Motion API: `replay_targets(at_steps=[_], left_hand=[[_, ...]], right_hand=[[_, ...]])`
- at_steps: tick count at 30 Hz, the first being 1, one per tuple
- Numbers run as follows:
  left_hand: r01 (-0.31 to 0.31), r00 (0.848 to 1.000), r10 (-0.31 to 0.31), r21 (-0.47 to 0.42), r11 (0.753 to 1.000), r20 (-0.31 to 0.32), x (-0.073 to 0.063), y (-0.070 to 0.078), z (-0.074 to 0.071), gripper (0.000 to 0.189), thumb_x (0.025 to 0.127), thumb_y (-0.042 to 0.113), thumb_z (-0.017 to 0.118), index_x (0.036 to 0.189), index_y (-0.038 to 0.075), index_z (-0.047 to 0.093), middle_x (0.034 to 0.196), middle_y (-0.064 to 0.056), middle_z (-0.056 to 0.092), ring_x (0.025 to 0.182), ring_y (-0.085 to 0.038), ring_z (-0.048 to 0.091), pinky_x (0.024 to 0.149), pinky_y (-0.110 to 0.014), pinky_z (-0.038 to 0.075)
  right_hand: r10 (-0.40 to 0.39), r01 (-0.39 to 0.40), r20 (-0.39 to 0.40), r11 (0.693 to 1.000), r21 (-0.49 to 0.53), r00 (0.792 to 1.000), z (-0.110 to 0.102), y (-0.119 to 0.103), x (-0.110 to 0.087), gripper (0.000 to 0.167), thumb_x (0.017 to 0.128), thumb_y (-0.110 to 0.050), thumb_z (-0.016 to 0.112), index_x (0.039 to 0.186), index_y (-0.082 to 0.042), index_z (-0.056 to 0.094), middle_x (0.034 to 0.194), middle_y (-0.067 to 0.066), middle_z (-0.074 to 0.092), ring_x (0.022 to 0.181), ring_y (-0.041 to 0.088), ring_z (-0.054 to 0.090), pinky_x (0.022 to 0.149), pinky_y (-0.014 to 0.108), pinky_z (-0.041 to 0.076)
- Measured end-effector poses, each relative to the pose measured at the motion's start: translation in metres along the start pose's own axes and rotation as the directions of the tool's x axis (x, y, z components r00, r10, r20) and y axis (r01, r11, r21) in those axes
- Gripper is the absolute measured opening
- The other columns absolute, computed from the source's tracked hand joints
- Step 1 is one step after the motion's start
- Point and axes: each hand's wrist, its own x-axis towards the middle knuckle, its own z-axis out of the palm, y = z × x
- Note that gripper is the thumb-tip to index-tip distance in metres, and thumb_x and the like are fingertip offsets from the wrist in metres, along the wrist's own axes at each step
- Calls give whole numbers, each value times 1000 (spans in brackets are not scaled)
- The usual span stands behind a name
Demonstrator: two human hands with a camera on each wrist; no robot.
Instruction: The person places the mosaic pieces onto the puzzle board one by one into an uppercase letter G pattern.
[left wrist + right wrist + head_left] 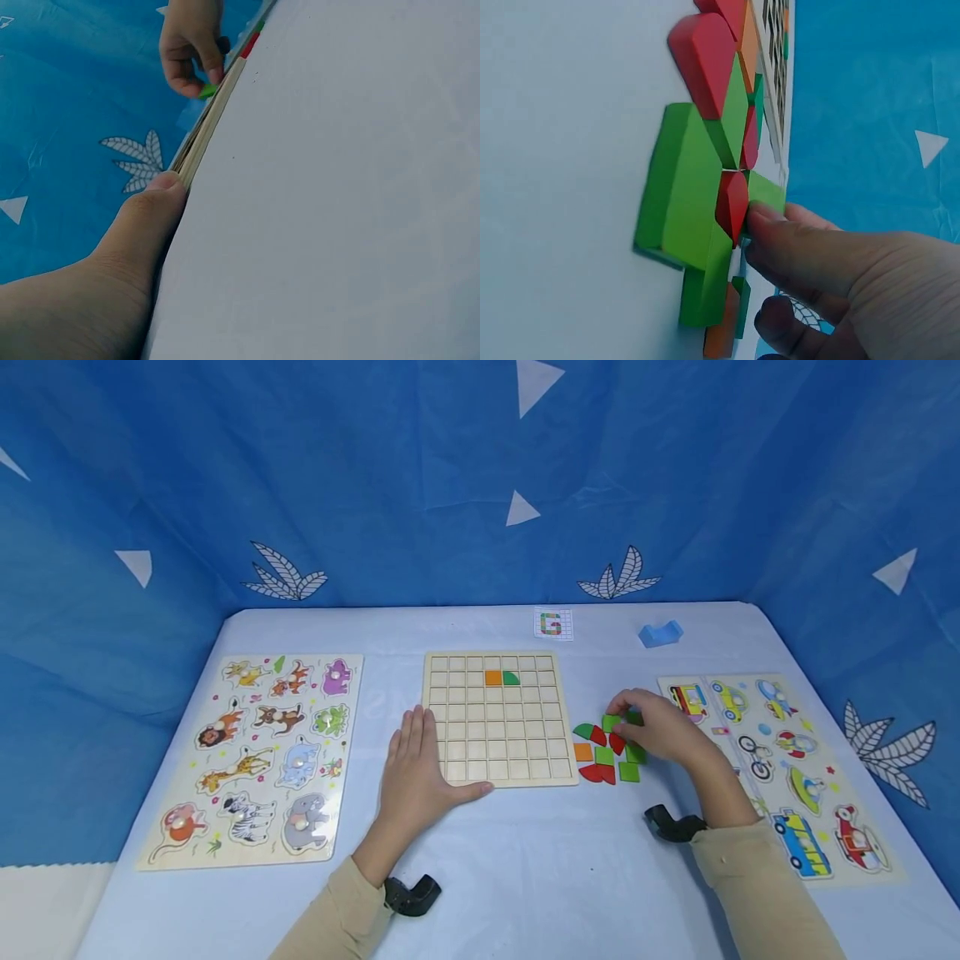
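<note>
Two tan sleeves [761, 893] sit closest to the cam, each with a black wrist device [412, 897]. Left hand [416, 777] has its fingers straight and thumb out, along the left and near edges of one grid board [517, 782]. Right hand [660, 727] is pinching a green square [767, 189] at the loose pile [604, 756], just off that board's right edge. I count four red pieces [591, 773] and two orange pieces [583, 752] there; the hand covers some greens, so no total. White table [525, 860] runs along the near side. Grid cells hold two: an orange tile [493, 677] and a green quarter-round [511, 678].
</note>
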Motion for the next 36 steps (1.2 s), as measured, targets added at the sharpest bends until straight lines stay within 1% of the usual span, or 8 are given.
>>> replay_targets(at_steps=[4, 7, 9, 13, 17, 25, 32, 36], left_hand=[[3, 1000, -3, 3, 1000, 2, 0, 0, 0, 146, 58, 93, 61, 159, 1, 9, 168, -15, 4, 156, -29, -1, 126, -48, 9], [1, 1000, -1, 7, 1000, -1, 0, 0, 1, 145, 58, 93, 61, 158, 1, 9, 168, -15, 4, 156, -29, -1, 126, -48, 9], [0, 1000, 0, 9, 1000, -3, 0, 0, 1, 145, 58, 93, 61, 158, 1, 10, 168, -15, 5, 156, -29, 0, 126, -48, 9], [-2, 1000, 2, 7, 1000, -4, 0, 0, 1, 145, 59, 93, 61, 158, 1, 10, 168, -15, 5, 156, -30, 0, 126, -48, 10], [2, 1000, -2, 11, 1000, -2, 0, 0, 1, 145, 58, 94, 60, 159, 1, 10, 168, -15, 5, 156, -29, 0, 126, -48, 10], [-1, 1000, 1, 26, 1000, -10, -1, -1, 1, 146, 58, 96, 57, 158, 1, 11, 168, -15, 7, 156, -29, 1, 126, -47, 11], [-5, 1000, 5, 35, 999, -13, -1, -1, 1, 145, 59, 95, 57, 158, 1, 11, 168, -15, 6, 156, -29, 2, 126, -47, 11], [-9, 1000, 9, 27, 1000, -12, -1, -1, 0, 144, 59, 94, 58, 158, 1, 11, 168, -15, 6, 156, -29, 2, 126, -48, 11]], right_hand=[[-3, 4, -7, 998, 56, 1000, 0, -1, 3, 22, 90, -14, 72, 109, -17, 61, 105, 8, 61, 93, 25, 57, 73, 31, 55], [-11, 14, -34, 995, 100, 999, 1, -5, 9, 21, 92, -15, 71, 109, -19, 60, 104, 7, 60, 78, 26, 57, 62, 29, 54], [-17, 25, -64, 992, 127, 998, 3, -9, 15, 20, 92, -17, 70, 110, -20, 61, 104, 7, 60, 74, 26, 56, 58, 29, 53], [-50, 69, -118, 984, 164, 992, 10, -23, 29, 20, 93, -19, 70, 111, -20, 61, 105, 5, 61, 82, 25, 53, 66, 29, 50], [-99, 125, -132, 972, 200, 986, 19, -47, 43, 19, 94, -19, 69, 111, -18, 62, 104, 6, 62, 84, 25, 53, 73, 31, 47], [-183, 213, -137, 942, 258, 974, 46, -97, 71, 15, 94, -17, 68, 109, -16, 63, 101, 4, 65, 74, 23, 51, 68, 32, 45], [-239, 268, -146, 935, 232, 960, 66, -130, 84, 13, 95, -17, 68, 108, -17, 64, 99, 2, 65, 89, 19, 57, 79, 34, 47], [-254, 277, -141, 942, 187, 957, 73, -140, 90, 13, 95, -17, 67, 108, -17, 64, 98, 1, 63, 88, 19, 57, 81, 35, 48]])
